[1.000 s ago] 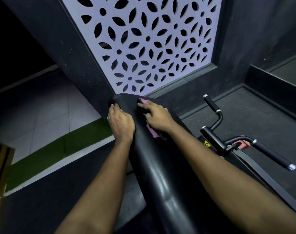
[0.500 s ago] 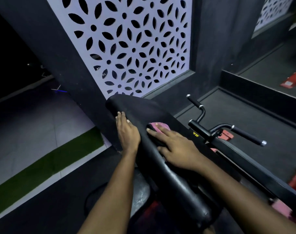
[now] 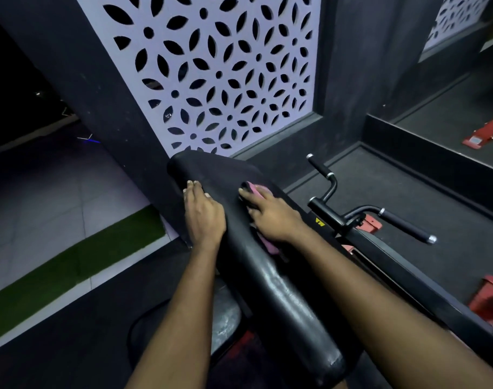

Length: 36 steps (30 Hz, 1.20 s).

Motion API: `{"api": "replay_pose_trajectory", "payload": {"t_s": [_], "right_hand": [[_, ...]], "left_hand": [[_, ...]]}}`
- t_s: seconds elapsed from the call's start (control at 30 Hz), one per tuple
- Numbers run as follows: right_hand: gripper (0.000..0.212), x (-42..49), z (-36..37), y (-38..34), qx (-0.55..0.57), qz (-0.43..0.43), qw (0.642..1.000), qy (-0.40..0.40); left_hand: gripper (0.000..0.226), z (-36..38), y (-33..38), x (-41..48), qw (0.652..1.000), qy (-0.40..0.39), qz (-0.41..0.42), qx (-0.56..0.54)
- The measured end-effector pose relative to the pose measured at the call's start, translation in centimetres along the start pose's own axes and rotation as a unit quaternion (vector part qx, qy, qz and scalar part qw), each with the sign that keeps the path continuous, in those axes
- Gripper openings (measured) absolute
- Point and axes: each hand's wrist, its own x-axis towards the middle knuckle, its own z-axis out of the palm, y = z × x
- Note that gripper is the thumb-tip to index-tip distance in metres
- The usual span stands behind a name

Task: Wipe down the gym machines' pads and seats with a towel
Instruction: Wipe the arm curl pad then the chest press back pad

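A long black padded bench pad (image 3: 282, 290) runs from the lower middle up towards the patterned wall. My right hand (image 3: 270, 213) lies flat on a pink towel (image 3: 258, 190) and presses it on the upper part of the pad; pink cloth also shows under my wrist. My left hand (image 3: 203, 217) rests with straight fingers on the pad's left edge, beside the right hand. Most of the towel is hidden under my right hand.
Black machine handles (image 3: 402, 226) and a black frame bar (image 3: 408, 279) stand right of the pad. Red frame parts (image 3: 489, 299) sit lower right. A white cut-out wall panel (image 3: 225, 71) is just beyond the pad. A round dark seat (image 3: 225, 315) lies below left.
From one second ago, my right hand drew the towel down the pad; since half a second ago it has slid back up a little. The left hand stays on the pad's edge.
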Motion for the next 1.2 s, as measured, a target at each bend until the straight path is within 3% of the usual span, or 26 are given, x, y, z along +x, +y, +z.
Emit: {"api": "replay_pose_trajectory", "payload": {"t_s": [0.13,0.4,0.57,0.7,0.87,1.03,1.2], "right_hand": [[0.055,-3.4,0.7,2.4,0.023,0.011,1.0,0.014],[0.066,10.3,1.1,6.4,0.006,0.076,0.997,0.012],[0.074,14.7,1.1,9.4,-0.002,0.102,0.994,-0.043],[0.057,11.1,1.1,10.2,0.069,0.13,0.989,0.016],[0.079,6.2,2.7,16.3,0.101,0.183,0.977,0.04],[0.068,-3.6,1.4,15.6,0.047,0.22,0.973,0.047],[0.049,-3.6,1.1,15.7,0.03,0.257,0.964,0.051]], "left_hand": [[0.057,0.6,2.0,0.4,0.998,-0.023,-0.045,0.039],[0.057,1.5,1.8,0.3,0.997,-0.001,-0.045,0.059],[0.056,1.4,1.6,0.3,0.998,0.008,-0.044,0.04],[0.055,1.2,1.7,0.0,0.998,0.013,-0.049,0.028],[0.055,0.9,1.9,-0.2,0.998,0.01,-0.05,0.022],[0.057,0.7,1.8,-0.3,0.999,-0.003,-0.05,0.013],[0.057,0.8,2.0,-0.4,0.999,0.0,-0.047,0.011]]}}
